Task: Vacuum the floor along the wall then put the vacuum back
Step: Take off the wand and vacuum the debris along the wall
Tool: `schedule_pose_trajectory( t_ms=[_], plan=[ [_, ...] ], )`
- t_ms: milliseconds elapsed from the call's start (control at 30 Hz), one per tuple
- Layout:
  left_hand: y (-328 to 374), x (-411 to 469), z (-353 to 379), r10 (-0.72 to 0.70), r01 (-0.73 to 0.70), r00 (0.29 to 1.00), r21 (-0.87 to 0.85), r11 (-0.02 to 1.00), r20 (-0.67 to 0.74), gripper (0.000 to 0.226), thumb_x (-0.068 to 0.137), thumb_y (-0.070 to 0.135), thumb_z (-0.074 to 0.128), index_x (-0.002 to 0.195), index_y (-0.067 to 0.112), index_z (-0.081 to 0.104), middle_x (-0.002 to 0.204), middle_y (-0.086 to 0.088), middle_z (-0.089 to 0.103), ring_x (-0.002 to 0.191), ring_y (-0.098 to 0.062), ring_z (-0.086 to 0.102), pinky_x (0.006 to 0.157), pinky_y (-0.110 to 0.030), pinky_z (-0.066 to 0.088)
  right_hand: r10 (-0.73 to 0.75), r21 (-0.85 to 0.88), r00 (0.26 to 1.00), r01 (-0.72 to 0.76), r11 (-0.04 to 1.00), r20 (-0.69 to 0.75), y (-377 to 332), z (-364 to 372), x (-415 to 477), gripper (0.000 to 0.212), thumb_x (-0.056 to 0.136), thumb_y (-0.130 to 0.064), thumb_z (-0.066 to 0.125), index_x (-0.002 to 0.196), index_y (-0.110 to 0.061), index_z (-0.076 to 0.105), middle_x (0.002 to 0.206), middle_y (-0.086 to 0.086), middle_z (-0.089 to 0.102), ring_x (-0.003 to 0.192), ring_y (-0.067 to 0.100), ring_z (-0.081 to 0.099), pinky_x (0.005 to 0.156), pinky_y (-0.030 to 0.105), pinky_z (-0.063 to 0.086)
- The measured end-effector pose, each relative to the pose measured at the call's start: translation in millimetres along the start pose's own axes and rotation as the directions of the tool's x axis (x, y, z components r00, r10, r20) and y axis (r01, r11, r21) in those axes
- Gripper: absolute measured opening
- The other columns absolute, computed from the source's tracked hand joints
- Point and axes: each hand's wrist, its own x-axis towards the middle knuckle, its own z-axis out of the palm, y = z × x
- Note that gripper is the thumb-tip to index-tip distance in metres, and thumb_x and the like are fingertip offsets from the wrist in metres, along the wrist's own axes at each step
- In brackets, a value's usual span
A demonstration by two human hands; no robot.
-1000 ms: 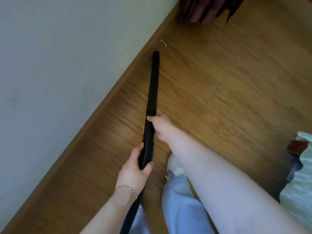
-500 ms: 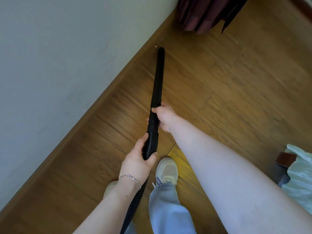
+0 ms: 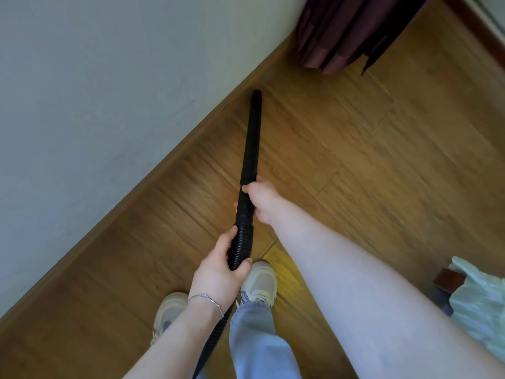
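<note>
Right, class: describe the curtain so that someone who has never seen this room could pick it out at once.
Start at the pale wall and follow its wooden skirting board away from the person, past the tip of the black vacuum tube. Where the skirting ends hangs the curtain, its hem just above the wooden floor. It is the only dark maroon, pleated fabric; the cloth at the right edge is pale green.

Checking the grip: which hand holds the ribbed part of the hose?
The left hand, the one with the bracelet, grips the ribbed hose; the right hand holds the tube further up.
</note>
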Motion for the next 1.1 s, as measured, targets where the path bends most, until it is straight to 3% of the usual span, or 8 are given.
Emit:
schedule_pose_trajectory(
  t_ms=[100, 200, 467, 667, 900, 1100],
  plan=[
    [-3, -14, 11, -0.009, 0.009, 1.000, 0.005, 1.000, 0.008, 0.060, 0.083, 0.033, 0.060, 0.133, 0.045, 0.030, 0.100, 0.011, 0.060, 0.079, -0.012, 0.062, 0.071, -0.028, 0.051, 0.012, -0.008, 1.000, -0.012, 1.000, 0.015, 10, -7, -13, 0.047, 0.096, -0.008, 0.045, 0.141, -0.019, 0.038, 0.104, 0.011, 0.058, 0.099, 0.035, 0.064, 0.089, 0.048, 0.054],
    [-11, -24, 16, -0.021, 0.021, 1.000, -0.047, 0.999, 0.010, 0.057, 0.080, 0.033, 0.062, 0.128, 0.044, 0.031, 0.093, 0.012, 0.061, 0.073, -0.010, 0.061, 0.066, -0.025, 0.050, 0.012, -0.040, 0.999, -0.010, 0.999, 0.046, 17, -4, -23, 0.050, 0.097, -0.008, 0.044, 0.144, -0.021, 0.034, 0.108, 0.013, 0.057, 0.089, 0.032, 0.064, 0.081, 0.043, 0.057],
    [-50, -64, 5, -0.055, 0.049, 0.998, -0.193, 0.980, -0.024, 0.052, 0.076, 0.033, 0.063, 0.118, 0.044, 0.035, 0.077, 0.008, 0.064, 0.063, -0.010, 0.063, 0.061, -0.028, 0.053, -0.004, -0.179, 0.997, 0.019, 0.984, 0.081, 49, 31, -61, 0.048, 0.096, -0.005, 0.046, 0.141, -0.017, 0.037, 0.095, 0.009, 0.056, 0.104, 0.039, 0.062, 0.089, 0.047, 0.054],
    [-94, -106, -10, -0.087, 0.053, 0.992, -0.335, 0.941, -0.088, 0.047, 0.078, 0.032, 0.062, 0.116, 0.044, 0.038, 0.075, 0.006, 0.067, 0.065, -0.014, 0.066, 0.067, -0.035, 0.057, -0.079, -0.313, 0.995, 0.095, 0.945, 0.064, 92, 76, -95, 0.044, 0.094, -0.010, 0.052, 0.136, -0.012, 0.044, 0.115, 0.016, 0.060, 0.105, 0.036, 0.061, 0.094, 0.050, 0.051],
    [-156, -162, -10, -0.162, 0.073, 0.977, -0.497, 0.865, -0.138, 0.041, 0.080, 0.033, 0.060, 0.113, 0.042, 0.038, 0.077, 0.008, 0.065, 0.071, -0.016, 0.067, 0.073, -0.041, 0.057, -0.136, -0.439, 0.986, 0.167, 0.883, 0.101, 157, 123, -128, 0.042, 0.092, -0.007, 0.054, 0.133, -0.010, 0.046, 0.114, 0.018, 0.060, 0.103, 0.036, 0.061, 0.090, 0.049, 0.053],
    [-192, -208, 6, -0.236, 0.076, 0.955, -0.619, 0.782, -0.181, 0.037, 0.082, 0.028, 0.059, 0.107, 0.041, 0.036, 0.074, 0.006, 0.064, 0.064, -0.008, 0.062, 0.054, -0.021, 0.047, -0.119, -0.535, 0.979, 0.192, 0.823, 0.168, 209, 148, -157, 0.044, 0.091, -0.006, 0.053, 0.134, -0.014, 0.047, 0.109, 0.015, 0.060, 0.104, 0.036, 0.061, 0.092, 0.050, 0.052]
  ],
)
